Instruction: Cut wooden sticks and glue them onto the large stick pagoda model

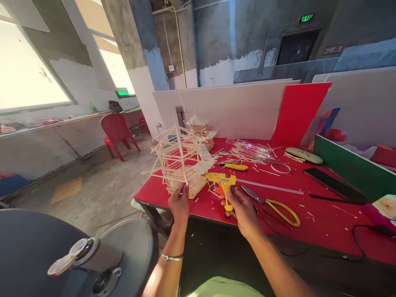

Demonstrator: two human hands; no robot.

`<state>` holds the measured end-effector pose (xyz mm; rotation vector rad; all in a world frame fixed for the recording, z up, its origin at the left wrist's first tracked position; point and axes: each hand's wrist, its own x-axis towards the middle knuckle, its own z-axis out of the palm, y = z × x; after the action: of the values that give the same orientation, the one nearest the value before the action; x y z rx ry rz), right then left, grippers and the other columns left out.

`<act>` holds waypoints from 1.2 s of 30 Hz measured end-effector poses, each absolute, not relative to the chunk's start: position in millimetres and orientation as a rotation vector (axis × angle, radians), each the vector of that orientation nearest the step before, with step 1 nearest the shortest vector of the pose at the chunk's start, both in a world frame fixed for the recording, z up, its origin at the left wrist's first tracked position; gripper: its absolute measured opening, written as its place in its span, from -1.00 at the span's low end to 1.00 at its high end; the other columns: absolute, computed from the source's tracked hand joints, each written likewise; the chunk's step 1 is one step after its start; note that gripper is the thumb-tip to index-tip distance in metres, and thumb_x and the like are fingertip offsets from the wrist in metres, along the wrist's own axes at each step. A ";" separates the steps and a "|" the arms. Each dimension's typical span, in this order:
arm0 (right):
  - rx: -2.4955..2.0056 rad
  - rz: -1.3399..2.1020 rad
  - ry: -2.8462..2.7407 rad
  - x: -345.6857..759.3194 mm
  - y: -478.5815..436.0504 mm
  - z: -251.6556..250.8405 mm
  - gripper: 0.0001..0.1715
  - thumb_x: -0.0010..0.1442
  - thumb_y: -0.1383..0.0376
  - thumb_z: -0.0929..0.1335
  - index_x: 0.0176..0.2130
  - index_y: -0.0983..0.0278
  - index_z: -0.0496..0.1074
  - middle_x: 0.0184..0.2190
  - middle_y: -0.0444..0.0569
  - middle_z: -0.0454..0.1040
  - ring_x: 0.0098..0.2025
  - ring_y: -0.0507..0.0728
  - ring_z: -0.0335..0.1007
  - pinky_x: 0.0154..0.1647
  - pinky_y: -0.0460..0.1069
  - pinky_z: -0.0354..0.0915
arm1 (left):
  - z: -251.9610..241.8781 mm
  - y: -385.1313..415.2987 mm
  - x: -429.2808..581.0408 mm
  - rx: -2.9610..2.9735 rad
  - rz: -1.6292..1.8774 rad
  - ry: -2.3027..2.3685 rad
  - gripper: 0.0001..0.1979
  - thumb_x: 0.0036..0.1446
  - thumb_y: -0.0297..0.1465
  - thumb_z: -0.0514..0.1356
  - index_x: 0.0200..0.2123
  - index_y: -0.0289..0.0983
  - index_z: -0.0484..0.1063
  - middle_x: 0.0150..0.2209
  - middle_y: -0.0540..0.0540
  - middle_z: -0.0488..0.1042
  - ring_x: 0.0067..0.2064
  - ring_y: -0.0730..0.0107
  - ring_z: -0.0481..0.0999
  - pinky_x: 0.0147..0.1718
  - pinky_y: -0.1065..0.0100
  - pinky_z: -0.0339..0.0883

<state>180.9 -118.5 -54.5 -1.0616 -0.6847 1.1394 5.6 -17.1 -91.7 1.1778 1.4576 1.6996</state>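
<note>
My left hand (pixel 179 203) pinches a long thin wooden stick (pixel 180 154) and holds it upright against a model tower built of wooden sticks (pixel 181 163) at the near left corner of the red table (pixel 321 222). My right hand (pixel 243 208) is wrapped round the handle of a yellow glue gun (pixel 223 183), whose nozzle points left toward the model's base. A second, smaller stick model (pixel 199 126) stands behind the first.
Yellow-handled pliers (pixel 272 204) lie just right of my right hand. A yellow utility knife (pixel 233 166), loose sticks, a clear packet of sticks (pixel 250 150), a tape ring (pixel 281 167) and a black phone (pixel 329 181) lie on the table. White and red boards stand behind. A red chair (pixel 117 132) stands at left.
</note>
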 end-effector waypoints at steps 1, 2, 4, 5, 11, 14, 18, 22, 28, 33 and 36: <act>-1.056 1.134 -0.682 179.9 -120.0 -54.3 -0.34 -0.03 -0.15 0.49 -0.10 0.23 0.47 -0.33 0.01 0.56 -0.37 0.12 0.46 -0.65 -0.13 0.24 | -90.6 -19.8 6.7 1.184 1.693 1.454 -0.62 -0.02 -0.15 0.34 -0.24 -0.32 0.66 -0.25 -0.22 0.67 -0.20 0.10 0.64 -0.17 0.18 0.50; -1.053 1.128 -0.681 179.5 -121.8 -54.2 -0.34 -0.03 -0.15 0.49 -0.10 0.23 0.47 -0.33 0.01 0.56 -0.37 0.13 0.46 -0.65 -0.13 0.24 | -89.4 -22.8 7.1 1.192 1.689 1.451 -0.62 -0.01 -0.15 0.33 -0.22 -0.31 0.65 -0.24 -0.23 0.67 -0.18 0.10 0.64 -0.17 0.19 0.50; -1.056 1.105 -0.682 180.7 -126.1 -53.6 -0.37 -0.01 -0.12 0.50 -0.10 0.23 0.48 -0.33 0.02 0.56 -0.37 0.13 0.45 -0.65 -0.13 0.24 | -86.6 -28.6 6.1 1.212 1.682 1.450 -0.62 0.02 -0.15 0.32 -0.19 -0.30 0.64 -0.22 -0.22 0.67 -0.16 0.10 0.63 -0.18 0.21 0.49; -1.062 1.087 -0.682 182.1 -128.4 -53.0 -0.38 0.00 -0.11 0.50 -0.10 0.23 0.48 -0.32 0.02 0.56 -0.38 0.11 0.44 -0.65 -0.14 0.24 | -85.4 -31.3 4.8 1.219 1.683 1.455 -0.62 0.03 -0.15 0.31 -0.18 -0.30 0.64 -0.21 -0.22 0.67 -0.16 0.10 0.63 -0.18 0.21 0.48; -1.077 0.993 -0.674 187.4 -127.5 -43.1 -0.43 0.00 -0.09 0.50 -0.13 0.22 0.52 -0.31 -0.01 0.55 -0.41 0.06 0.42 -0.62 -0.15 0.29 | -81.8 -37.5 -7.6 1.204 1.756 1.533 -0.67 0.15 -0.24 0.19 -0.11 -0.27 0.59 -0.17 -0.19 0.66 -0.12 0.15 0.61 -0.10 0.20 0.43; -1.059 1.010 -0.683 183.0 -118.9 -40.5 -0.44 -0.02 -0.08 0.52 -0.18 0.25 0.53 -0.34 -0.01 0.54 -0.44 0.07 0.41 -0.66 -0.15 0.25 | -81.7 -36.6 -13.4 1.196 1.785 1.552 -0.70 0.15 -0.26 0.19 -0.12 -0.26 0.58 -0.23 -0.17 0.67 -0.11 0.16 0.61 -0.08 0.19 0.42; -1.031 1.013 -0.640 179.0 -119.9 -45.3 -0.45 -0.03 -0.07 0.53 -0.19 0.25 0.51 -0.34 -0.03 0.53 -0.45 0.04 0.38 -0.65 -0.16 0.23 | -82.9 -36.7 -17.0 1.218 1.802 1.524 -0.76 0.04 -0.24 0.30 -0.27 -0.26 0.61 -0.27 -0.16 0.66 -0.21 0.18 0.61 -0.17 0.22 0.44; -1.056 1.001 -0.523 180.0 -133.5 -51.1 -0.50 -0.03 -0.04 0.54 -0.23 0.24 0.47 -0.40 -0.10 0.50 -0.48 0.00 0.36 -0.68 -0.20 0.16 | -83.8 -39.4 -15.0 1.219 1.820 1.493 -0.77 -0.02 -0.24 0.35 -0.32 -0.26 0.61 -0.35 -0.11 0.63 -0.33 0.27 0.58 -0.28 0.29 0.44; -1.075 1.161 -0.381 170.1 -130.2 -51.2 -0.51 -0.06 0.02 0.56 -0.25 0.26 0.48 -0.44 -0.11 0.50 -0.50 -0.03 0.35 -0.72 -0.22 0.14 | -87.8 -42.6 -11.9 1.258 1.809 1.433 -0.81 0.09 -0.26 0.29 -0.33 -0.25 0.60 -0.41 -0.08 0.61 -0.39 0.32 0.55 -0.33 0.31 0.43; -1.016 1.281 -0.322 163.3 -119.9 -49.4 -0.51 -0.12 0.11 0.59 -0.23 0.25 0.47 -0.44 -0.16 0.48 -0.50 -0.05 0.35 -0.73 -0.24 0.14 | -92.1 -41.8 -16.2 1.325 1.848 1.399 -0.86 0.11 -0.34 0.26 -0.28 -0.20 0.61 -0.24 -0.12 0.63 -0.19 0.23 0.57 -0.13 0.22 0.42; -1.001 1.313 -0.306 163.7 -119.7 -50.4 -0.49 -0.14 0.14 0.60 -0.22 0.26 0.47 -0.44 -0.15 0.48 -0.51 -0.05 0.34 -0.74 -0.24 0.14 | -92.3 -41.7 -17.6 1.345 1.862 1.381 -0.88 0.12 -0.36 0.25 -0.30 -0.19 0.61 -0.23 -0.12 0.63 -0.16 0.22 0.56 -0.09 0.20 0.42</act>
<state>163.7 -119.7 -50.4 -1.0011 -0.3063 1.3134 -17.6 -41.7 -92.3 1.3454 1.3813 1.8619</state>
